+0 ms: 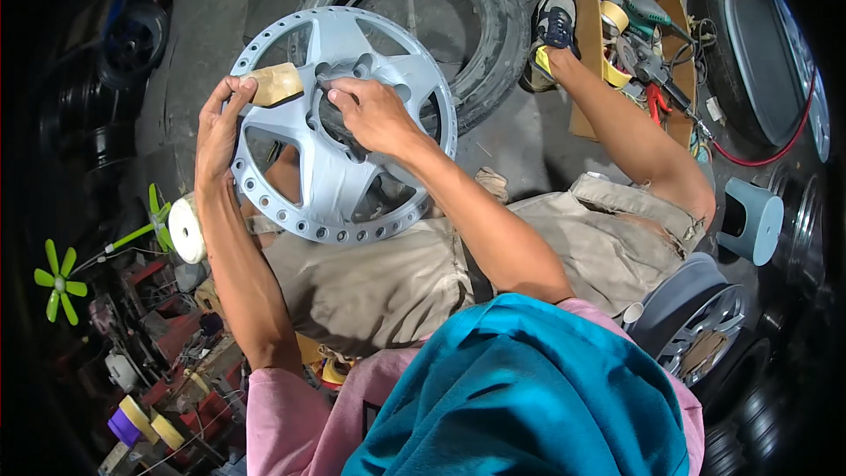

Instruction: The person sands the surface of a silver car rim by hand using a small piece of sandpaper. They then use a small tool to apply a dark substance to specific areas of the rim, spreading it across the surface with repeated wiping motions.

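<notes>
A pale blue-grey wheel centre (330,176) with spokes and a ring of bolt holes rests tilted above my lap. My left hand (220,128) is at its left edge, fingers closed on a tan block (275,84) with a dark underside. My right hand (374,119) has curled fingers at the hub, pressing on something grey and small that I cannot make out.
Behind the wheel lies a tyre (489,35). A cardboard box of tools (586,106), a large wheel (749,62), a blue stool (753,220) and another rim (696,335) stand rightward. Green fans (60,284), tape rolls (132,414) and stacked black rims (115,137) are leftward.
</notes>
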The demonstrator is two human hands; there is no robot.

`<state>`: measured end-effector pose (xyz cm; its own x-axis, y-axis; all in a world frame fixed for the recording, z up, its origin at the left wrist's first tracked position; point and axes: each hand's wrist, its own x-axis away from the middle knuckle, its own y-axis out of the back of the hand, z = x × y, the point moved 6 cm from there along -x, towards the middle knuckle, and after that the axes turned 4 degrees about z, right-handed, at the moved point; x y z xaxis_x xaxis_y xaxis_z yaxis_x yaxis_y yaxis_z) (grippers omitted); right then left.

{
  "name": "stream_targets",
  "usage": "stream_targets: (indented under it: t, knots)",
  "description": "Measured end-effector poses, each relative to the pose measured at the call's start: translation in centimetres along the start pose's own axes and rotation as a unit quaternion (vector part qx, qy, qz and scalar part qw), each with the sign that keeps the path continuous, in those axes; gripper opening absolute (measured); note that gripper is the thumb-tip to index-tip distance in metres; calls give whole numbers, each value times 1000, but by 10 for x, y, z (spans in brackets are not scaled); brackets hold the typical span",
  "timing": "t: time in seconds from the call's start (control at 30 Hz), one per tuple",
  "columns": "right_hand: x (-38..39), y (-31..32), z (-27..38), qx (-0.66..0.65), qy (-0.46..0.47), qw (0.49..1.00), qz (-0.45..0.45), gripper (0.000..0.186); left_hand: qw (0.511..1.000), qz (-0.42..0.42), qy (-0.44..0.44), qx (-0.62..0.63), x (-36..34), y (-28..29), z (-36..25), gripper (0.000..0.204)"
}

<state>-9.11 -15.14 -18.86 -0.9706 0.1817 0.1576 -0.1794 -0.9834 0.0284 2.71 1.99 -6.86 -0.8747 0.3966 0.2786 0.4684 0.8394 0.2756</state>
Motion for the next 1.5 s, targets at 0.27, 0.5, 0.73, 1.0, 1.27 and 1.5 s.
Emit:
stream_targets:
  t: [0.27,0.5,0.73,1.0,1.27,1.5]
  knots:
    - [-34,29,-3,59,78,982,164,35,1000,21,10,9,6,-8,-1,22]
    - [-12,57,34,267,81,949,149,31,997,25,-53,-53,7,-10,-18,30]
    - [2,68,67,286,159,945,18,27,996,51,-71,-35,-1,-28,-35,27]
    - [-8,70,75,411,117,899,93,29,994,63,-82,-44,-1,-30,-39,26]
    - [-4,68,76,376,96,920,46,29,994,66,-76,-35,4,-30,-34,28]
    - [-2,73,80,343,136,929,7,28,992,68,-85,-58,3,-33,-43,28]
